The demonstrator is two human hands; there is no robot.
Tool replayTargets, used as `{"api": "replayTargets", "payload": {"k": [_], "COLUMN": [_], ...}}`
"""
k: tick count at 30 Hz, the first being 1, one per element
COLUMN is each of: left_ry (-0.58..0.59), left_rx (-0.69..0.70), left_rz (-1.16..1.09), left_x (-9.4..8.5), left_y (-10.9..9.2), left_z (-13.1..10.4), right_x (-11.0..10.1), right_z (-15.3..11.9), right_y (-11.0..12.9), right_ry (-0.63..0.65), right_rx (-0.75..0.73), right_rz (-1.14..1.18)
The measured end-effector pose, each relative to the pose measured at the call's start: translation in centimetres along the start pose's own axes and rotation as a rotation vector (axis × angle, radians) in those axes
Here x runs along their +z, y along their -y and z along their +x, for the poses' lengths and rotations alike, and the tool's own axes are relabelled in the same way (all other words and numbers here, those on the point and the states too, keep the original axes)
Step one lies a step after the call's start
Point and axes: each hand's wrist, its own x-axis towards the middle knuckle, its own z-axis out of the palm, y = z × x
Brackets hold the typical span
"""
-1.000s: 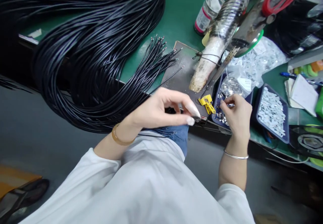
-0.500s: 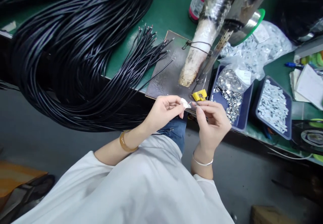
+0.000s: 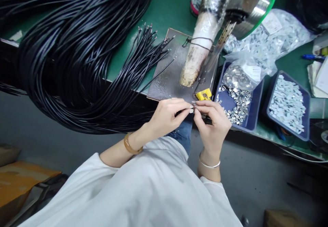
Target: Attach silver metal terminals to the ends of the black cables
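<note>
My left hand pinches a small white piece, mostly covered by its fingertips. Fingertip to fingertip with it, my right hand is closed on something tiny that I cannot make out. Both hands are at the front edge of a dark board. Just beyond my right fingers lies a yellow block. Above the board hangs a white, wrapped tube with a stained tip. Black cables lie left of it, their stripped ends on the board.
At the right stand a blue tray of metal clips and a blue tray of pale pieces. Behind them are a clear plastic bag and a wire spool with a green rim. A cardboard box is on the floor.
My hands have come closer together, and the left fingers now cover most of the white piece. The view has shifted slightly, with the trays further right in the picture.
</note>
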Motion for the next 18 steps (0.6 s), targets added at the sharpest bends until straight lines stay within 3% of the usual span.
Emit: {"api": "replayTargets", "payload": {"k": [2,5,9,13,18], "left_ry": [0.011,0.056,0.051,-0.088,-0.141], "left_rx": [-0.040,-0.244,-0.425,-0.466,-0.427], "left_rz": [-0.051,-0.353,-0.694,-0.712,-0.700], "left_x": [0.0,0.1,0.0,0.0,0.0], "left_y": [-0.2,-0.8,-0.8,-0.2,-0.1], "left_z": [-0.2,-0.2,0.3,0.8,1.2], "right_x": [0.3,0.8,1.2,1.1,1.5], "right_z": [-0.2,-0.4,-0.3,-0.2,-0.5], "right_y": [0.2,0.4,0.4,0.3,0.1], "right_ry": [-0.039,-0.094,-0.169,-0.309,-0.275], "right_rx": [0.032,0.103,0.075,-0.107,-0.258], "right_rz": [0.072,0.222,0.172,0.050,-0.008]}}
